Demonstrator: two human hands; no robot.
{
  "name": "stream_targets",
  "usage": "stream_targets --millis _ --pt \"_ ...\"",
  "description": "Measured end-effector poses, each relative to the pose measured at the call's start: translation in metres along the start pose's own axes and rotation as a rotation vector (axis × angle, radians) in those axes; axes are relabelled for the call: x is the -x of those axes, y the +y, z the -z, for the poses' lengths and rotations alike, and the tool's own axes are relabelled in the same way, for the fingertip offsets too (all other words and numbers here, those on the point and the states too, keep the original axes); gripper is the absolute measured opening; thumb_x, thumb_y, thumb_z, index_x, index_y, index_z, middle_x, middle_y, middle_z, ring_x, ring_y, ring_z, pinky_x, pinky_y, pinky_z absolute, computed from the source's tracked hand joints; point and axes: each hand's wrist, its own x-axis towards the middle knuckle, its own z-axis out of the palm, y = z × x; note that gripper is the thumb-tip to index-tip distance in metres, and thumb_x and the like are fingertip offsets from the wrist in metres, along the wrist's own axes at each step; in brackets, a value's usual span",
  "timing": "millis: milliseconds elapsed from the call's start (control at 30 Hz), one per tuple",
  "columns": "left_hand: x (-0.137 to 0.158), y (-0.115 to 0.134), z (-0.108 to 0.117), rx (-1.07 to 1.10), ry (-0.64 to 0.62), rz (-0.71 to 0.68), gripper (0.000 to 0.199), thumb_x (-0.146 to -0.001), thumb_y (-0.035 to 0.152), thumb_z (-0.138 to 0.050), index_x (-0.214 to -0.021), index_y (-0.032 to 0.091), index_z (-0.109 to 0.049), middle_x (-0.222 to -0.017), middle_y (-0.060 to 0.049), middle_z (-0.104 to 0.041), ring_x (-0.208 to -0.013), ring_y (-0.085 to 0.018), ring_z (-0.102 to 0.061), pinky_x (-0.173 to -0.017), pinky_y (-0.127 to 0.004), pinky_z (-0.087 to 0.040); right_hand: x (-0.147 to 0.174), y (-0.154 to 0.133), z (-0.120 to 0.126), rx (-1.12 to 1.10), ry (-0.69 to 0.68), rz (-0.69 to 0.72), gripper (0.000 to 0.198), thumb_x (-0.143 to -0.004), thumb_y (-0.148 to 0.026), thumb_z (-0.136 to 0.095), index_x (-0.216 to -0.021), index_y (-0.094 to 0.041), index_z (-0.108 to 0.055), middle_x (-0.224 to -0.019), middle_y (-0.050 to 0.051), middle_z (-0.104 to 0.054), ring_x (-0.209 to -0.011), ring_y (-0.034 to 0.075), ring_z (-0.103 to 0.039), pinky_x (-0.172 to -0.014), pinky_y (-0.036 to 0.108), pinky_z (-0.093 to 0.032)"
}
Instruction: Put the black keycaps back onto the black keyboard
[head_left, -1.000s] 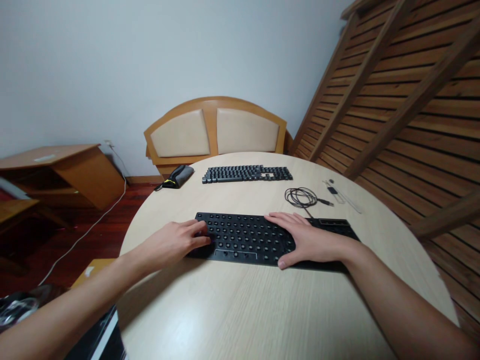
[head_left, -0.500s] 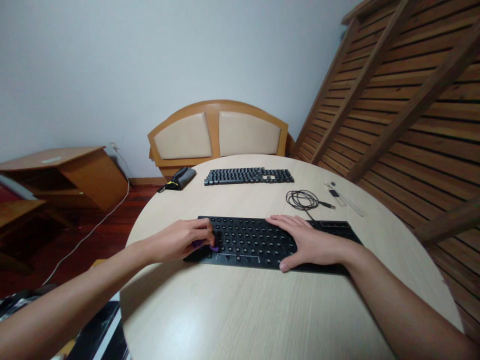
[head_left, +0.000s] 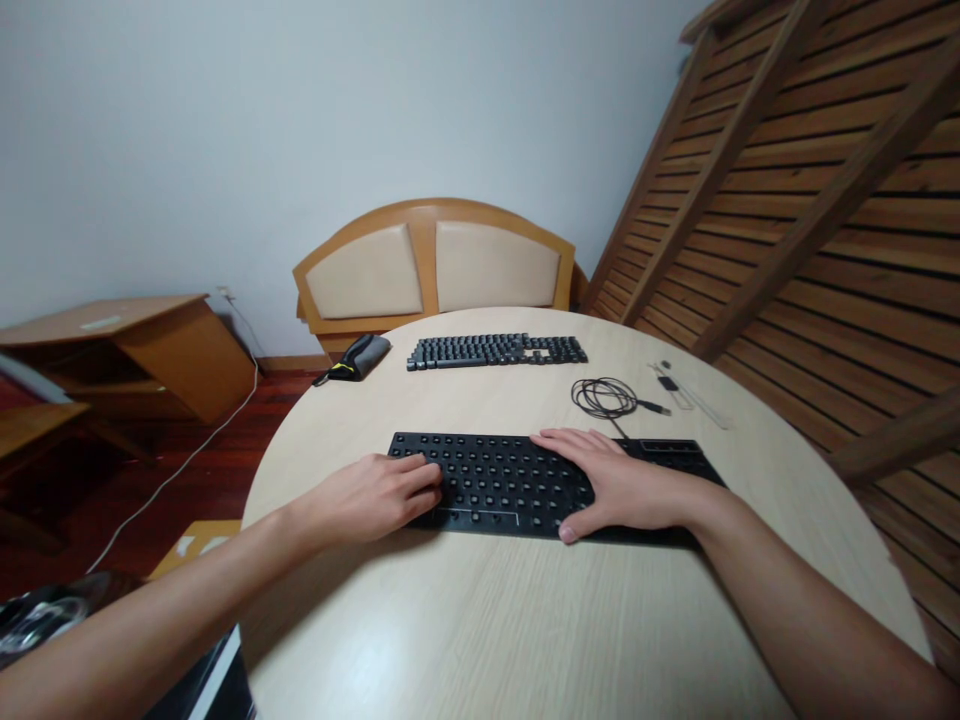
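A black keyboard base (head_left: 487, 470) without keycaps lies across the table, rows of bare switch stems showing. My right hand (head_left: 611, 485) rests flat on its right half, fingers spread and thumb near the front edge. Over the left end is my left hand (head_left: 397, 492), its fingers curled and pressed down on the switches. Whatever those fingers hold is hidden beneath them. Behind the base, its coiled black cable (head_left: 604, 398) lies with the USB plug pointing right.
Removed black keycaps (head_left: 472, 350) stand in rows at the back of the round wooden table (head_left: 525, 620). A dark pouch (head_left: 364, 357) sits to their left. Small wire tools (head_left: 673, 388) lie at the right. Beyond are a headboard (head_left: 435, 262) and a slatted wooden panel (head_left: 810, 190).
My left hand has shifted slightly down and turned over more, and the purple thing under its fingers is now out of sight. The right hand stays in place.
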Motion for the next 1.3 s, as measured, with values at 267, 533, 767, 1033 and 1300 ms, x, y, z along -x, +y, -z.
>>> stream_targets --millis 267,533,767,1033,1300 --pt "0.005 -0.003 0.006 0.152 -0.005 0.012 0.023 -0.098 0.010 -0.048 -0.104 0.018 -0.068 -0.102 -0.007 -0.068 -0.085 -0.018 -0.064 -0.065 -0.028 -0.054 0.000 0.002 0.000 0.003 -0.006 0.011 0.115 -0.065 -0.068 -0.076 -0.159 -0.024 -0.027 -0.166 0.011 -0.022 -0.152 0.041 -0.011 -0.123 0.059 -0.009" --pt "0.034 -0.028 0.002 0.327 0.220 0.462 0.025 -0.096 0.011 -0.045 -0.105 0.019 -0.067 -0.108 -0.008 -0.068 -0.093 -0.018 -0.067 -0.081 -0.030 -0.056 0.001 0.000 0.001 -0.014 -0.014 -0.003 0.117 -0.063 -0.069 -0.077 -0.159 -0.024 -0.028 -0.166 0.012 -0.021 -0.152 0.042 -0.010 -0.123 0.060 -0.008" --pt "0.043 -0.002 0.000 0.278 0.133 0.335 0.031 -0.093 0.006 -0.042 -0.109 0.019 -0.066 -0.108 -0.007 -0.070 -0.094 -0.018 -0.068 -0.077 -0.030 -0.058 0.000 0.000 0.000 -0.008 -0.009 -0.001 0.119 -0.062 -0.072 -0.077 -0.159 -0.023 -0.028 -0.166 0.012 -0.021 -0.152 0.042 -0.010 -0.123 0.059 -0.008" --pt "0.051 0.019 -0.003 0.151 0.083 0.226 0.027 -0.101 0.013 -0.043 -0.116 0.017 -0.066 -0.115 -0.010 -0.070 -0.094 -0.022 -0.068 -0.074 -0.033 -0.059 0.000 0.000 0.001 0.000 -0.013 0.011 0.118 -0.063 -0.073 -0.075 -0.159 -0.025 -0.027 -0.166 0.012 -0.021 -0.152 0.043 -0.011 -0.123 0.060 -0.008" --pt "0.045 0.032 -0.005 0.103 0.101 0.127 0.029 -0.105 0.015 -0.036 -0.113 0.014 -0.065 -0.100 -0.011 -0.071 -0.085 -0.021 -0.064 -0.069 -0.032 -0.056 0.000 0.002 -0.001 -0.009 -0.007 0.011 0.116 -0.064 -0.071 -0.075 -0.159 -0.026 -0.027 -0.166 0.011 -0.021 -0.152 0.043 -0.011 -0.122 0.061 -0.009"
